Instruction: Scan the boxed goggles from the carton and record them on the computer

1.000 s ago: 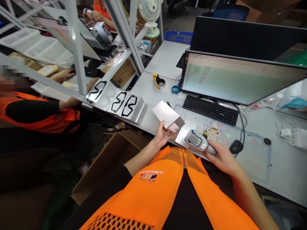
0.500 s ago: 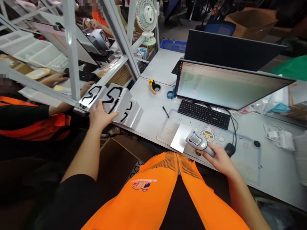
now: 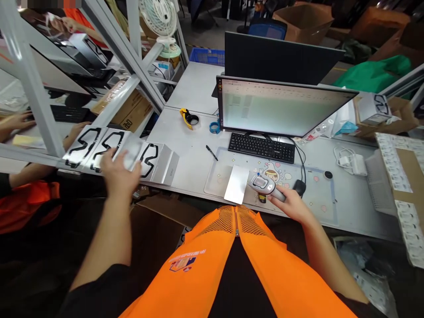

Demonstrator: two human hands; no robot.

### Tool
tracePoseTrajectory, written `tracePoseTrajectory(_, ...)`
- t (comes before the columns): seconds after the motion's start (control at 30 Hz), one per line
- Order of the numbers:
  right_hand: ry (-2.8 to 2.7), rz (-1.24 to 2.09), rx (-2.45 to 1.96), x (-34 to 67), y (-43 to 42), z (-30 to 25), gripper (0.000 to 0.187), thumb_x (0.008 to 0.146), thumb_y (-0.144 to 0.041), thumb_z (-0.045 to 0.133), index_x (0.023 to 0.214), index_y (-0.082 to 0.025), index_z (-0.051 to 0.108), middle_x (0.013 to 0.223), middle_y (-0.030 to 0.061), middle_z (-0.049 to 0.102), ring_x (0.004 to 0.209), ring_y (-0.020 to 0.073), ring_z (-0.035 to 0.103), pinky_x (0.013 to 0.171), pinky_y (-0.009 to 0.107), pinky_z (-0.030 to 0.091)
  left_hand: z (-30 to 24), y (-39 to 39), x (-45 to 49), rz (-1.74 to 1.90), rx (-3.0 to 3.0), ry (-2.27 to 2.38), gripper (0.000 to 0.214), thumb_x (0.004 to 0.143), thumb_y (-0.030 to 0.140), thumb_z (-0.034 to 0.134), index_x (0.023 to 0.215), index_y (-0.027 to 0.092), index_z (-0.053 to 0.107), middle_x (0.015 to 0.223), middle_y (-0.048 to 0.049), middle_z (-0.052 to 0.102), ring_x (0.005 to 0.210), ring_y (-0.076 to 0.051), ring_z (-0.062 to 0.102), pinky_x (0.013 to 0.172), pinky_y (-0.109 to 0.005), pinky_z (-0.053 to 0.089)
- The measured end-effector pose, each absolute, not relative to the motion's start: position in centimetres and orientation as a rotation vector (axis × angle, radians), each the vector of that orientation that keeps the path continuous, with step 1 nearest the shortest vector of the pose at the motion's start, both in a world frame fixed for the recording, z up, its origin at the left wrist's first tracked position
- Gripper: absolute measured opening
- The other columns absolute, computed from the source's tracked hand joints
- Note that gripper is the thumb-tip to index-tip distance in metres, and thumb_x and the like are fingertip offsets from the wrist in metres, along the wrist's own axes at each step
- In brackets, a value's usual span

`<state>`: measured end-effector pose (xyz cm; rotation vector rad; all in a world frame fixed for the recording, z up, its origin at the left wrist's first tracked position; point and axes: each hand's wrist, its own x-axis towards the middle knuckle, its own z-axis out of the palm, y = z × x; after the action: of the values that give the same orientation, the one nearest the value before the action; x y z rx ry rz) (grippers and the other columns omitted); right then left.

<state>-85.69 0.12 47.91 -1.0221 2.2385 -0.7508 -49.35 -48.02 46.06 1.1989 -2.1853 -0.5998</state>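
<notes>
My left hand (image 3: 121, 174) reaches over a row of white boxes with black line patterns, its fingers spread and slightly blurred. Its fingertips are at the middle box (image 3: 130, 148); whether they press on it I cannot tell. To its left is another such box (image 3: 82, 145), and to its right stands a third box (image 3: 162, 163). My right hand (image 3: 291, 204) is wrapped round the handle of a grey barcode scanner (image 3: 264, 183), held above the desk's front edge. A blank white card or flat box (image 3: 237, 184) lies just left of the scanner.
A monitor (image 3: 281, 108) and black keyboard (image 3: 261, 148) stand behind the scanner, with a mouse (image 3: 299, 187) to the right. A tape dispenser (image 3: 190, 118) and pen (image 3: 211, 153) lie on the desk. Metal frame bars (image 3: 132, 84) rise at left, beside a co-worker's orange vest (image 3: 29, 205).
The view has turned to the right. My left hand has shifted across the boxes, which now sit in a more even row. The scanner stays in my right hand.
</notes>
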Motion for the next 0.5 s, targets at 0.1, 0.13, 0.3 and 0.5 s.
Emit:
tracePoseTrajectory(0.1, 2.296, -0.756, -0.954, -86.3, 0.3, 47.7, 0.049, 0.092, -0.063, 0.067, 0.112, -0.021, 0.082, 0.092, 0.0072, 0.079, 0.084, 0.0276, 0.069, 0.077, 0.036, 0.053, 42.3, -36.3, -58.6, -0.848, 1.119, -2.307, 0.072, 0.101, 0.062, 0.061, 0.154, 0.014, 0.063, 0.16, -0.0231, 0.06, 0.158, -0.042, 0.05, 0.136, -0.064, 0.033)
tracePoseTrajectory(0.13, 2.311, -0.762, -0.941, -86.6, 0.4, 47.7, 0.049, 0.092, -0.063, 0.066, 0.111, -0.02, 0.081, 0.091, 0.007, 0.079, 0.084, 0.0274, 0.069, 0.077, 0.036, 0.053, 40.7, -32.2, -61.7, -0.944, 1.091, -2.382, 0.072, 0.1, 0.06, 0.064, 0.156, 0.014, 0.062, 0.155, -0.0237, 0.064, 0.151, -0.039, 0.058, 0.132, -0.059, 0.042)
tracePoseTrajectory(0.3, 2.365, -0.72, -0.919, -87.1, 0.7, 48.3, 0.048, 0.09, -0.064, 0.066, 0.103, -0.02, 0.079, 0.082, 0.005, 0.074, 0.079, 0.0254, 0.065, 0.075, 0.034, 0.05, 34.7, -19.8, -71.0, -1.174, 1.203, -3.049, 0.139, 0.077, 0.06, 0.094, 0.186, 0.029, 0.013, 0.191, -0.0211, 0.014, 0.16, -0.055, 0.041, 0.122, -0.073, 0.046)
tracePoseTrajectory(0.5, 2.396, -0.769, -0.826, -86.4, 3.5, 48.0, 0.049, 0.091, -0.065, 0.067, 0.103, -0.018, 0.078, 0.085, 0.0035, 0.073, 0.08, 0.0235, 0.065, 0.073, 0.032, 0.05, 32.6, -23.5, -67.9, -1.067, 1.423, -3.075, 0.144, 0.079, 0.043, 0.089, 0.186, 0.029, -0.006, 0.187, -0.0234, 0.022, 0.149, -0.052, 0.051, 0.114, -0.061, 0.055)
